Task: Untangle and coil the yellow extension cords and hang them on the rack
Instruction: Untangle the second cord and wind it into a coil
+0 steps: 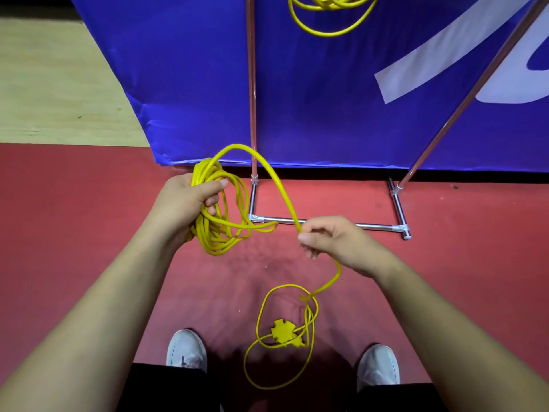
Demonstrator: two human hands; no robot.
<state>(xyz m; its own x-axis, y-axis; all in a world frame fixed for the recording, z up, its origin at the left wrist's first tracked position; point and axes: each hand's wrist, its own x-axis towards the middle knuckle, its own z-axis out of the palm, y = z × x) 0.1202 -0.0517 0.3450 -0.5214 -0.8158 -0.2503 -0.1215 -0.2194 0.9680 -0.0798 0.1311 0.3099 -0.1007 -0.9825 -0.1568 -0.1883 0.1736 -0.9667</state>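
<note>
Back of the view is a blue banner (178, 84), with red floor (89, 209) below it. In front stands the rack (252, 99): chrome uprights, base bar flat on the floor. A hung coil (329, 3) of yellow cord shows at the top edge, so one cord looks done (whatever it hangs from is out of frame).

The second cord is mid-coil. The bundle (212, 236) of several loops hangs from the left hand (187, 200), fingers and thumb curled round the top of the loops. A strand (274, 177) arcs up out of the bundle and over to the right hand (335, 242), which pinches it between thumb and forefinger, the other fingers loosely curled. Below that hand the cord drops to the floor tail (310, 319), lying between the person's grey shoes (186, 347).

The tail isn't clean. Its loops wrap round the socket head (282, 334), and there's a small knot (306, 297) where the cord crosses itself.

Step in hand: laying in the next loop. Most of the length looks gathered.

Next move, as a judgement: carry the pinched strand across to the left hand as one more loop, then stop at the knot. The socket head probably has to go back through its loops first, since pulling hard would likely just tighten it. After that, hang the bundle by the hung coil.
</note>
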